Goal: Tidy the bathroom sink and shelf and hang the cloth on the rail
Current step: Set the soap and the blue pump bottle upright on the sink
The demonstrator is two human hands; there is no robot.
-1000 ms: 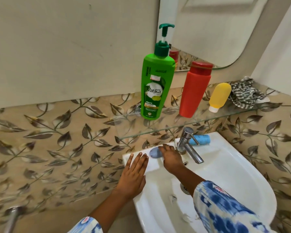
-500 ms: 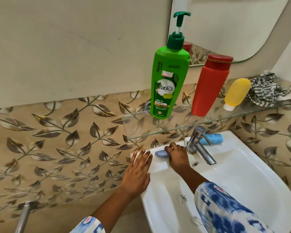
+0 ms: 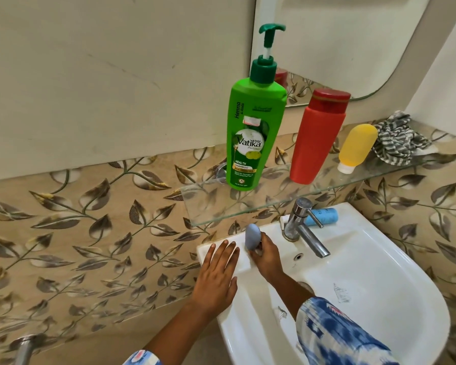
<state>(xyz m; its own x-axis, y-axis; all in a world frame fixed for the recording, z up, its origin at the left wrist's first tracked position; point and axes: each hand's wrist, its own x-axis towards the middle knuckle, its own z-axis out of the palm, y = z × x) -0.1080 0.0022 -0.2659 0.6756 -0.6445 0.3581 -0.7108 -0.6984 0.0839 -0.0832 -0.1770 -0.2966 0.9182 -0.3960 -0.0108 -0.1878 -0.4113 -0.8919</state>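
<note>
My right hand [image 3: 267, 255] grips a grey-blue oval soap bar [image 3: 252, 236], lifted on end above the back-left ledge of the white sink [image 3: 379, 272]. My left hand [image 3: 217, 275] lies flat on the sink's left corner, fingers spread, holding nothing. On the glass shelf [image 3: 203, 206] stand a green pump shampoo bottle [image 3: 253, 135] and a red bottle [image 3: 317, 138]. A yellow bottle [image 3: 357, 146] leans cap down, and a crumpled striped cloth [image 3: 398, 138] sits at the shelf's right end. A blue tube [image 3: 323, 216] lies behind the tap [image 3: 304, 227].
A metal rail end [image 3: 24, 349] shows at the bottom left, below the leaf-patterned tiles. A mirror [image 3: 353, 43] hangs above the shelf. Small scraps of wrapper [image 3: 341, 292] lie in the sink basin. The wall turns a corner at the far right.
My right hand has closed on the soap bar and raised it off the ledge, tipping it upright. The left hand stays flat on the sink corner. The view has shifted slightly.
</note>
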